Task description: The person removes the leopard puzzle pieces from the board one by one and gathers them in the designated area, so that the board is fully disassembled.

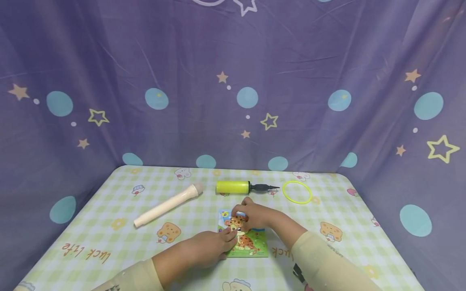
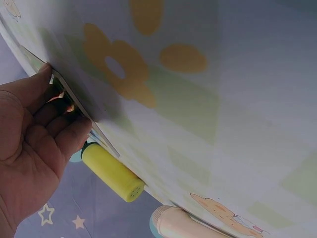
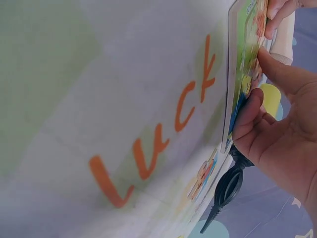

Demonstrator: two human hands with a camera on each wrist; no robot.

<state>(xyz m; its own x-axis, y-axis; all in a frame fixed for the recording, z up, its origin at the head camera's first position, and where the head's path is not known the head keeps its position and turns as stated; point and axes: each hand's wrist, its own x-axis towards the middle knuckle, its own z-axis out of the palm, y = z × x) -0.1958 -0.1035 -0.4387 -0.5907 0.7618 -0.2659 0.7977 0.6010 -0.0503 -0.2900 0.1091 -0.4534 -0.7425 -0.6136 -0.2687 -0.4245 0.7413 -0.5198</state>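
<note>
A small picture puzzle board (image 1: 251, 244) with a spotted leopard on a green ground lies flat on the checked tablecloth (image 1: 109, 226). My left hand (image 1: 212, 246) rests on the cloth at the board's left edge, and its fingertips touch the picture. In the left wrist view this hand (image 2: 34, 144) has its thumb and bent fingers against the board's edge (image 2: 74, 96). My right hand (image 1: 251, 214) reaches over the board's top. In the right wrist view its (image 3: 272, 129) thumb and forefinger tip press on the board (image 3: 242, 74). I see no loose piece in either hand.
Behind the board lie a yellow hand pump (image 1: 233, 186) with a black nozzle (image 3: 225, 188), a thin yellow ring (image 1: 297, 191) to its right and a cream cylinder (image 1: 167, 205) to its left. Purple star-printed cloth (image 1: 233, 101) walls in the table on three sides.
</note>
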